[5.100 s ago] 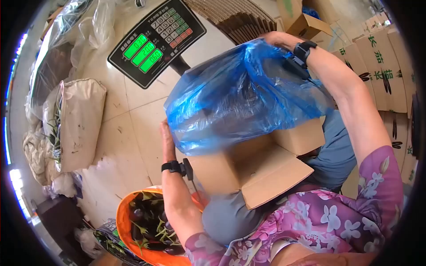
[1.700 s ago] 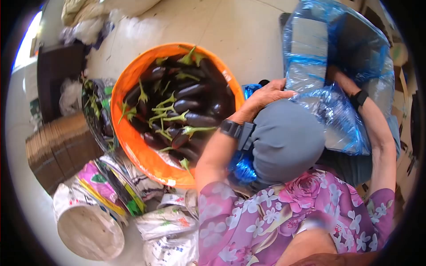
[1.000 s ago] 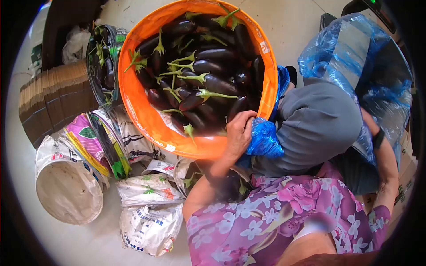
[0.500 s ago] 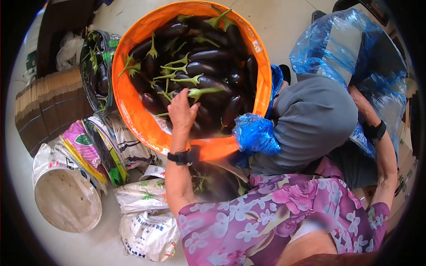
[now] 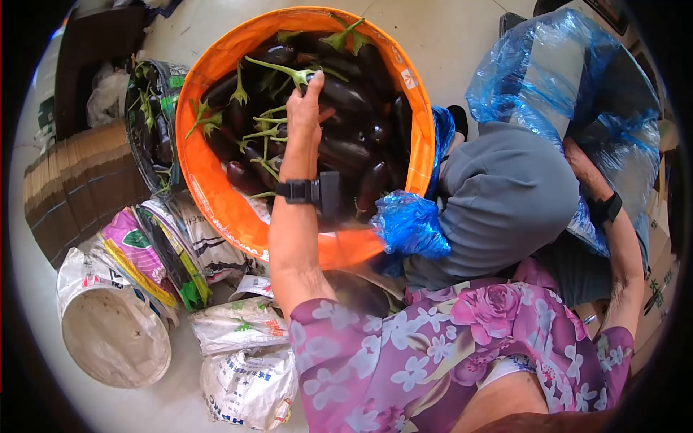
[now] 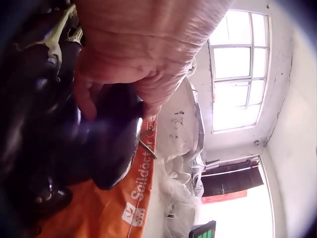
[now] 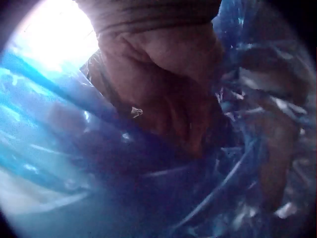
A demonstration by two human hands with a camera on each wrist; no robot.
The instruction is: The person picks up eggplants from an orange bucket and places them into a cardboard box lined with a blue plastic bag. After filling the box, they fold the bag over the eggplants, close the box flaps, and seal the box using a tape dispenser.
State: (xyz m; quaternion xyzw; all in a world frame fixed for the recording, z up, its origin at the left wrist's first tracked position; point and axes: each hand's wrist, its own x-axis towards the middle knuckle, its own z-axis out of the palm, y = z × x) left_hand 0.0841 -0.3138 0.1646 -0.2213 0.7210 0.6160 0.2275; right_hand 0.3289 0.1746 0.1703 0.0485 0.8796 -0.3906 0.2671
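My left hand (image 5: pixel 303 119) reaches into the orange tub (image 5: pixel 193 155), which is heaped with dark purple eggplants (image 5: pixel 346 151) with green stems. Its fingers and thumb grip one eggplant (image 6: pixel 116 153), as the left wrist view shows; a green stem (image 5: pixel 281 69) points left from the hand. To the right, the cardboard box (image 5: pixel 554 72) is lined with a blue plastic bag (image 5: pixel 498 83). My right hand (image 5: pixel 582 167) is at the bag, beside the knee. The right wrist view is dark, and I cannot tell whether its fingers hold the plastic.
Bunched blue plastic (image 5: pixel 411 224) lies between tub and knee (image 5: pixel 509 195). Left of the tub stand another bag of eggplants (image 5: pixel 151 119) and stacked flat cardboard (image 5: pixel 86 187). A white bucket-shaped bag (image 5: pixel 115 335) and printed sacks (image 5: pixel 249 386) lie at the lower left.
The blue plastic was spread over the box and now lines it. My left hand left the box, passed the tub's rim, reached among the eggplants and took hold of one. My right hand stayed at the box.
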